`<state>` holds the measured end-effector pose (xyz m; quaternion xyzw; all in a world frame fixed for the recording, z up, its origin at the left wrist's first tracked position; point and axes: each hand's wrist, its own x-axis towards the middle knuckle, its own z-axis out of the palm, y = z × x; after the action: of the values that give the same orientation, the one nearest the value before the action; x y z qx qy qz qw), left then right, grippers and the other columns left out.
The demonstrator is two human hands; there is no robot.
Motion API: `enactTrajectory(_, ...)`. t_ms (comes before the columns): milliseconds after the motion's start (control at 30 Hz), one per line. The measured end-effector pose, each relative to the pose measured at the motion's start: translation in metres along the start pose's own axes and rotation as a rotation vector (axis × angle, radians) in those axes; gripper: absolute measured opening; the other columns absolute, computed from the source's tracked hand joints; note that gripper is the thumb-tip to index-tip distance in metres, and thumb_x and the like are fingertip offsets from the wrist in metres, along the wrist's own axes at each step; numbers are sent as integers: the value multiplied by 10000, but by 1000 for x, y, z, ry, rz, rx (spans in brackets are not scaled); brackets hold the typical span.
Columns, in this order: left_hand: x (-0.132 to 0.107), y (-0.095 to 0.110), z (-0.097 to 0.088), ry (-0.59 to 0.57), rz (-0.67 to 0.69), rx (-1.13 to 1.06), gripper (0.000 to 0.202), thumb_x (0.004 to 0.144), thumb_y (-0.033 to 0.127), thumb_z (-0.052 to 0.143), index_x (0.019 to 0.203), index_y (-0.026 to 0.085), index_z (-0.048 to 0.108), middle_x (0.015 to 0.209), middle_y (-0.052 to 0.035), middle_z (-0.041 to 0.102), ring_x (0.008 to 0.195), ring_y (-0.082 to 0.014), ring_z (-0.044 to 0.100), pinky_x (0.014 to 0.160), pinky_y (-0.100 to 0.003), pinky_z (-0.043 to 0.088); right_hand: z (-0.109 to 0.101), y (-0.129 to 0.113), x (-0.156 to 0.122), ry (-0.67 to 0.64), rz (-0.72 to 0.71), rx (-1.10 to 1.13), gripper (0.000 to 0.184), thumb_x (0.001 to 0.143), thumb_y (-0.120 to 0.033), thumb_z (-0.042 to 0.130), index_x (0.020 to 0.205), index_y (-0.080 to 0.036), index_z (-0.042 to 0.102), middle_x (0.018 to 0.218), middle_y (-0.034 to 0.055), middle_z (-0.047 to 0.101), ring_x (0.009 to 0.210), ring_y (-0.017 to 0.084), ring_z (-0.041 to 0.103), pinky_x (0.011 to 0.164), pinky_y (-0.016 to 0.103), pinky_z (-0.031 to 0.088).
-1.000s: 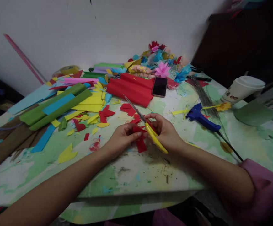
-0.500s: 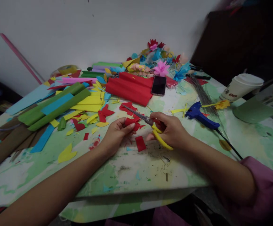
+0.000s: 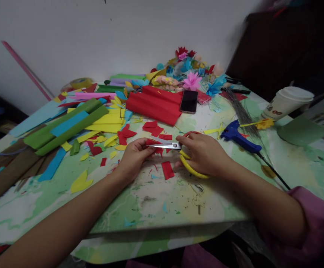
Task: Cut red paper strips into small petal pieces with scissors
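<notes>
My left hand (image 3: 132,156) is closed, pinching a small piece of red paper (image 3: 151,142) between thumb and fingers. My right hand (image 3: 202,152) grips the yellow handles of a pair of scissors (image 3: 175,146). Their blades are parted and point left, lying across the red paper at my left fingertips. Beneath the hands rests a red paper rectangle (image 3: 167,170). Cut red petal shapes (image 3: 126,134) and other red scraps are scattered just beyond my left hand.
A folded red sheet (image 3: 153,105) and a phone (image 3: 189,101) lie behind the hands. At right are a blue glue gun (image 3: 240,137), thin wires (image 3: 241,111) and a lidded paper cup (image 3: 287,102). Green rolled paper (image 3: 69,126) fills the left; paper flowers (image 3: 191,80) are piled at the back.
The scissors have swung down from pointing up and left to lying nearly level, with their blades now opened across the red paper. My left hand has drawn slightly left.
</notes>
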<state>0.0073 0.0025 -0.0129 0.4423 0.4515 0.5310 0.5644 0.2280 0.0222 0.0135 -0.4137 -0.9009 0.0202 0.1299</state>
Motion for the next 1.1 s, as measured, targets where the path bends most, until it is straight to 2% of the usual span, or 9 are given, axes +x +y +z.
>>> enactTrajectory(400,1,0,0,23,8,34,109,669,193,734,753,145,685,686,-4,662,583,-88,558,560,-184,428,2,1,0,-13,-27,57,631,762,-627,573,1201,-174,583,1007,132,658,904,266,592,741,328,399)
enactTrajectory(767,2,-2,-2,12,27,20,124,669,163,724,790,152,702,721,-2,679,608,-86,560,576,-176,433,4,1,-1,-27,7,48,621,754,-658,563,1147,-180,611,984,127,688,892,270,621,715,315,394)
enactTrajectory(1100,2,0,-2,13,-5,-23,117,655,190,754,733,140,681,630,21,621,531,-58,505,518,-161,401,7,2,-2,-14,7,80,542,775,-635,561,1090,-199,626,922,88,706,802,234,633,640,288,359)
